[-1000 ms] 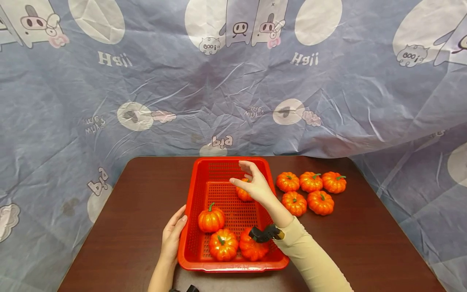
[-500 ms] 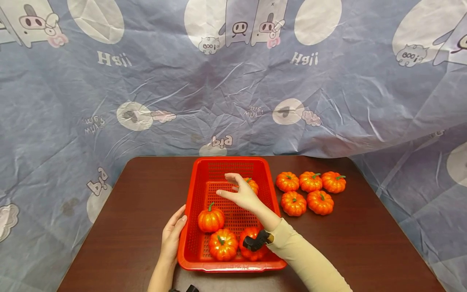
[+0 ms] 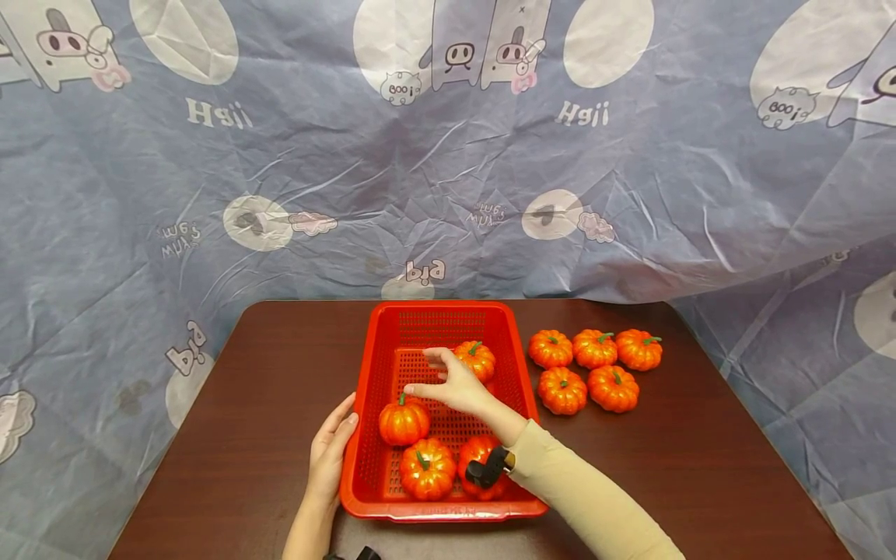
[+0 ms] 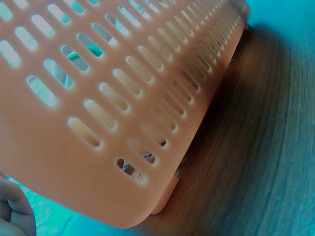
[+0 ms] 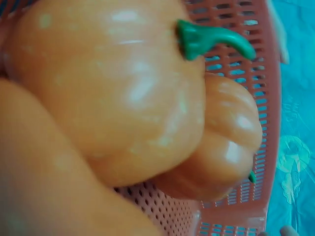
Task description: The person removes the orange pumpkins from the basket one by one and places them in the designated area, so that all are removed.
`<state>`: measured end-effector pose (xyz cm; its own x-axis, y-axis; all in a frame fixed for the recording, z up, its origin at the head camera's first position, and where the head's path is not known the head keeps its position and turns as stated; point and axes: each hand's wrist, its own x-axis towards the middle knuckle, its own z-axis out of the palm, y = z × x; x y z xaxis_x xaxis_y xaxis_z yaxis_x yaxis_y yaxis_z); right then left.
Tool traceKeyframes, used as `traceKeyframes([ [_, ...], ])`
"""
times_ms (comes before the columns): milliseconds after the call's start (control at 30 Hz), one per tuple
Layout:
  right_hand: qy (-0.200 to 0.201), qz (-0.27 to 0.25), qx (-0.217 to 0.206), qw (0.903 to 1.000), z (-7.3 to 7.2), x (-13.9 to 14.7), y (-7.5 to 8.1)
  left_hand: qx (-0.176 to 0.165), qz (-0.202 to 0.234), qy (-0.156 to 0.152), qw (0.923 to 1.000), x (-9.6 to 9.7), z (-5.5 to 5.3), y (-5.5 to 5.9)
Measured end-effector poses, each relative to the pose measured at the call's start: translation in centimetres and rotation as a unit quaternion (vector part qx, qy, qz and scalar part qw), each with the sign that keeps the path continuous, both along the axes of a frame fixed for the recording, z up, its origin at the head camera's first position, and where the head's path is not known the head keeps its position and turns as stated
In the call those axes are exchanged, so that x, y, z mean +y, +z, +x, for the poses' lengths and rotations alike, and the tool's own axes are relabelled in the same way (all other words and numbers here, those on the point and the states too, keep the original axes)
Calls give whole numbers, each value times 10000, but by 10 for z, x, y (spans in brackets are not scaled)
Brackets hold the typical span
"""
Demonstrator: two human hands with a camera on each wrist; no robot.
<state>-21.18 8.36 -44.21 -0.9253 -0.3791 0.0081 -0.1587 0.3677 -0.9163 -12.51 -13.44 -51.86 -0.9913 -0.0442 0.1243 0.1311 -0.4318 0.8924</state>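
Observation:
A red perforated basket (image 3: 444, 512) holds several small orange pumpkins with green stems. My left hand (image 3: 329, 455) grips its left side, thumb at the rim; the fingertips are partly hidden by the rim. My right hand (image 3: 455, 385) is over the basket, thumb and fingers spread in a C shape with nothing between them. Its thumb tip is right by the stem of the left pumpkin (image 3: 404, 422). Another pumpkin (image 3: 475, 360) sits just behind the hand. Near the front lie a pumpkin (image 3: 428, 470) and one (image 3: 483, 459) partly covered by the black wrist camera (image 3: 488, 469).
Right of the basket, several more pumpkins (image 3: 595, 349) stand in two rows on the dark brown table (image 3: 280, 350). A blue-grey printed cloth (image 3: 315, 155) hangs behind the table's far edge. The left wrist view shows the basket's slotted wall (image 4: 123, 88) close up.
My right hand has moved left and toward me over the basket, uncovering the back pumpkin and nearing the left pumpkin's stem. My left hand stays at the basket's side.

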Motion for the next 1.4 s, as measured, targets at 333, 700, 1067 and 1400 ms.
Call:
traceKeyframes([
  [333,272,651,240,9972,0,-5,-12,-56,-25,28,10000,0,0,0],
  [700,712,1447,185,9867,2,-9,-18,-3,-25,42,10000,1,0,0],
  [1067,836,1647,-310,9823,2,-9,-19,41,-13,26,10000,0,0,1],
  [1400,958,1281,-434,9862,3,-9,-19,40,13,18,10000,1,0,1],
])
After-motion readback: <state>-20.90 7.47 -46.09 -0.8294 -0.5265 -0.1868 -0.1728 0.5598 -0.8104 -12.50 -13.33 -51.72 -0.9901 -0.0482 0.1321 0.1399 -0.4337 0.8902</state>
